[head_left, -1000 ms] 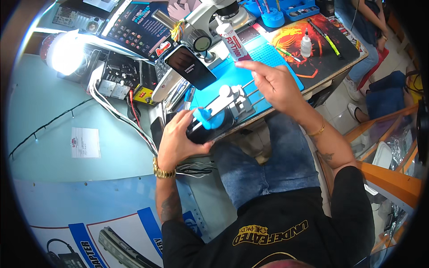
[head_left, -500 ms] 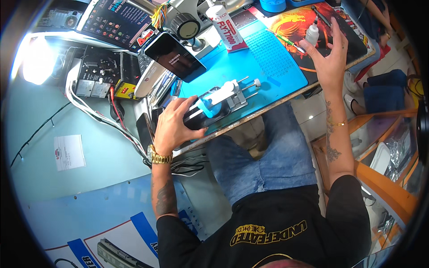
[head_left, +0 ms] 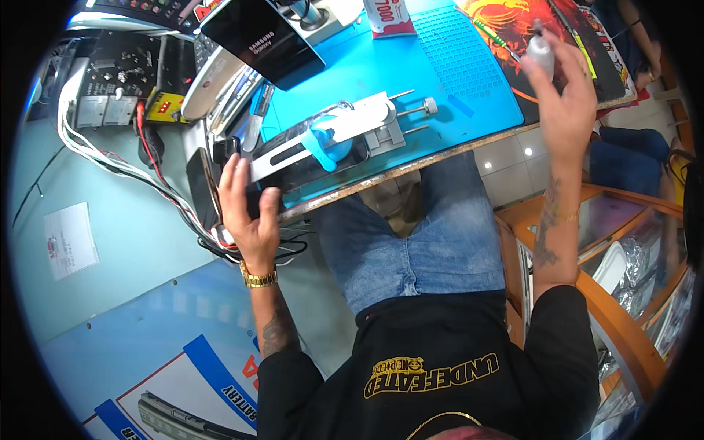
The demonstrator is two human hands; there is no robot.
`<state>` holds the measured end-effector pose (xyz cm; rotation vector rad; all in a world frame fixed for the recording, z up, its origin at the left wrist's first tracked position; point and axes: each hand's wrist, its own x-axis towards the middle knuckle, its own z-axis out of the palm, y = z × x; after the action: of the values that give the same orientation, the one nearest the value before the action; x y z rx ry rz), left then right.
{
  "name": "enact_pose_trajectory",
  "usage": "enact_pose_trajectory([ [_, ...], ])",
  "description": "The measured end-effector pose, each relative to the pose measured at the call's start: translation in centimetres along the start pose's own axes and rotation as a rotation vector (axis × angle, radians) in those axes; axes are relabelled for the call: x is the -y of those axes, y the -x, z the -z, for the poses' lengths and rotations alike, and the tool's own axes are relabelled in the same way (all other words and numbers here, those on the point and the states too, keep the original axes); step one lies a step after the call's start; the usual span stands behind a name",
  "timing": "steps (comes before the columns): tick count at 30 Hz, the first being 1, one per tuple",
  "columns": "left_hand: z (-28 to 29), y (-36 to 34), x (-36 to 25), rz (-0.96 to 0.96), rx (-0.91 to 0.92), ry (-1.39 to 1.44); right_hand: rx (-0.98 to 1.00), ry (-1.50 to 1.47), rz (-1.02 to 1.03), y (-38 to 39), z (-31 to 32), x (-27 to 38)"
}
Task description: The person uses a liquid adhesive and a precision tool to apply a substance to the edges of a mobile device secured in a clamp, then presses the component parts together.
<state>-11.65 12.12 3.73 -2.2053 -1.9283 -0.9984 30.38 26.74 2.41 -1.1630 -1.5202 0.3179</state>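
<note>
My left hand [head_left: 251, 220] is open, thumb and fingers apart, at the left end of a phone clamp. The clamp [head_left: 363, 117] is a grey-white holder with a blue band and screw knob, lying across a dark phone [head_left: 357, 152] on the blue mat. At the right, my right hand [head_left: 568, 99] has thumb and fingers around a small translucent bottle [head_left: 541, 57] with a narrow dark tip. Part of the bottle is hidden behind the fingers. A lit phone [head_left: 262, 42] stands tilted behind the clamp.
The blue work mat [head_left: 455, 81] reaches the bench's front edge. A white and red glue bottle [head_left: 389, 18] stands at its back. Left are tweezers and tools [head_left: 246, 103], a black power unit [head_left: 117, 73] and cables [head_left: 158, 183]. A green pen-like tool [head_left: 490, 33] lies right.
My left hand has moved off the clamp, leftward and toward me. My right fingers have closed around the small bottle. The whole view has shifted, with the bench now higher in the picture.
</note>
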Motion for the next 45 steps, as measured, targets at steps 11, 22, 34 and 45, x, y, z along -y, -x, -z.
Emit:
enact_pose_trajectory([
  [11,-2.5,0.6,0.5,0.279,-0.217,0.355,0.416,0.162,0.302,7.1,-2.2,7.9],
  [22,-3.3,0.5,0.3,0.281,-0.251,0.469,0.381,0.398,0.536,5.8,-3.4,7.7],
  [34,-3.3,0.9,1.2,0.214,-0.259,0.371,0.436,0.415,0.504,5.8,-3.5,8.3],
  [45,-3.2,0.8,0.8,0.235,-0.286,0.391,0.438,0.469,0.547,5.8,-3.3,8.8],
])
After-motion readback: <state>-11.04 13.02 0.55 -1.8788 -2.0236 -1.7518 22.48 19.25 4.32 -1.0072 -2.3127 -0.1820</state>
